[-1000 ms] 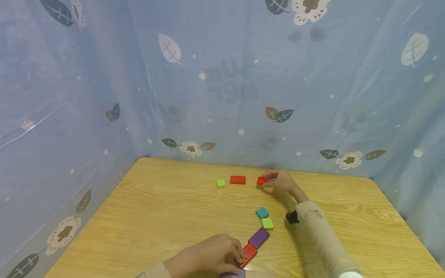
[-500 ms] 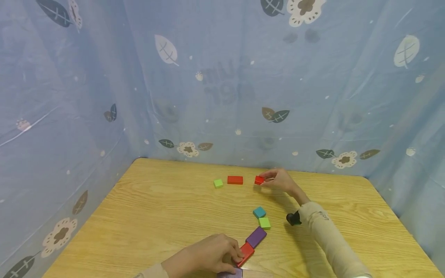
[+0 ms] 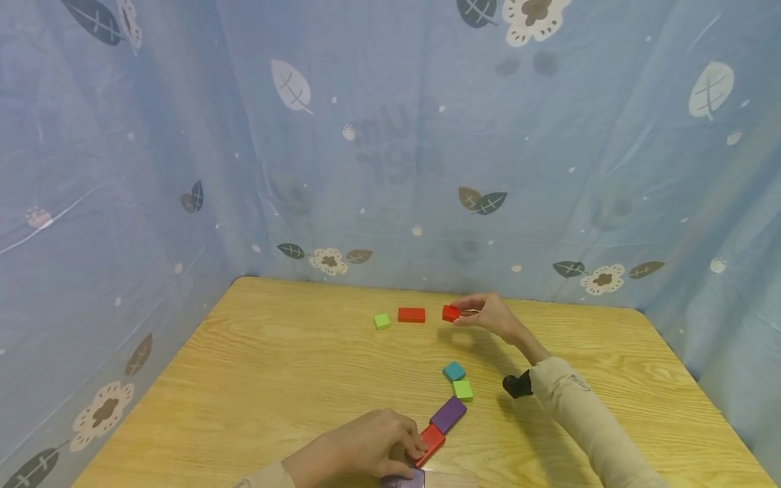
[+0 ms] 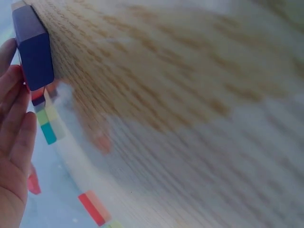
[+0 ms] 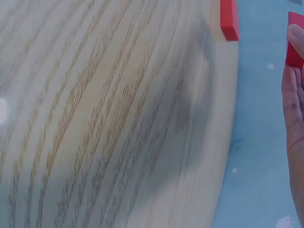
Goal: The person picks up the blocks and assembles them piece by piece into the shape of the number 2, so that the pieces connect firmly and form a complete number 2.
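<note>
My right hand (image 3: 491, 318) pinches a small red block (image 3: 450, 313) between thumb and fingers, just above the table near its far edge. The right wrist view shows the thumb on this red block (image 5: 294, 45). At the near edge, my left hand (image 3: 372, 440) rests its fingertips on a red block (image 3: 433, 440), with its thumb against a purple block (image 3: 404, 480). That purple block (image 4: 34, 52) looks thick in the left wrist view. Another purple block (image 3: 448, 415) touches the red one's far end. Beyond it lie a light green block (image 3: 462, 390) and a teal block (image 3: 454, 371).
At the back of the wooden table (image 3: 293, 366) lie a long red block (image 3: 411, 314) and a small light green block (image 3: 382, 322). A pale wooden piece (image 3: 451, 480) shows at the bottom edge. Blue patterned curtain (image 3: 390, 169) surrounds the table's back and sides.
My right hand has lifted the small red block slightly off the table and moved it a little left, toward the long red block. My left hand stays on its blocks.
</note>
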The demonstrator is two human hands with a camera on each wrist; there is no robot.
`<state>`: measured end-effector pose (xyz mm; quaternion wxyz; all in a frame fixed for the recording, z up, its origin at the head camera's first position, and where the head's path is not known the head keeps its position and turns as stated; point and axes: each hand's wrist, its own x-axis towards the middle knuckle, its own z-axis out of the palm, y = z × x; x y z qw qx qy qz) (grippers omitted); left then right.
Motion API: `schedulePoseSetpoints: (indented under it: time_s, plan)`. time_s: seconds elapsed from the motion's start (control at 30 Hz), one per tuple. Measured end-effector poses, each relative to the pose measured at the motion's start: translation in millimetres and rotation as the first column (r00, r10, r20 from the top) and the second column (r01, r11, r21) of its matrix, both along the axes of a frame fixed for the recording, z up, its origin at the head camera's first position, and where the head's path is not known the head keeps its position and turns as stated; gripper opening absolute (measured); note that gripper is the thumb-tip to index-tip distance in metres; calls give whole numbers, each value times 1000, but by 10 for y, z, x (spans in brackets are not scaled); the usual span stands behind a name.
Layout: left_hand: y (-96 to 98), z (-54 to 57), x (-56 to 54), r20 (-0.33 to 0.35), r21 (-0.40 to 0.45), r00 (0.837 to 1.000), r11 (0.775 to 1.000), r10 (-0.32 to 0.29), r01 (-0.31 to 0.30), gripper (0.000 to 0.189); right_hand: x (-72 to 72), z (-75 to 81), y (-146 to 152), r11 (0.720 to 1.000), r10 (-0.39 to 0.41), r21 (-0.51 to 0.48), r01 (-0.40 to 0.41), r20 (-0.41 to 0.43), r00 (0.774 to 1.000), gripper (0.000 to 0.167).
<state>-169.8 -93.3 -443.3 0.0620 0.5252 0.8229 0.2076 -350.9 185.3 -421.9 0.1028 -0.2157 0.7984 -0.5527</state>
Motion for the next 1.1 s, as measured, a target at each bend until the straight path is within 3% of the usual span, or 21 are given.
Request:
schedulePoseSetpoints:
  time_s: [0.33,0.5,0.7,0.87,1.1]
  plan:
    - [6,17,-13,23,-15,1000,1000,8,-7,21,138,128,-127,998,64,-27,-64,-18,998,42]
    - [7,15,-13,19,-16,1000,1000,9,-8,21,218,228,-184,994,109,12,-109,-57,992,39]
    - [4,5,0,10,1,1000,1000,-2,2,20,197,153,-173,981,183,87,-175,-96,978,33]
    - [-4,0,1,12,7,1000,1000,0,0,19,166,73,-167,967,250,77,-244,-93,964,29]
    - [-7,-4,-12,13,3,1000,1000,0,0,19,153,6,-195,935,354,91,-343,-149,923,22]
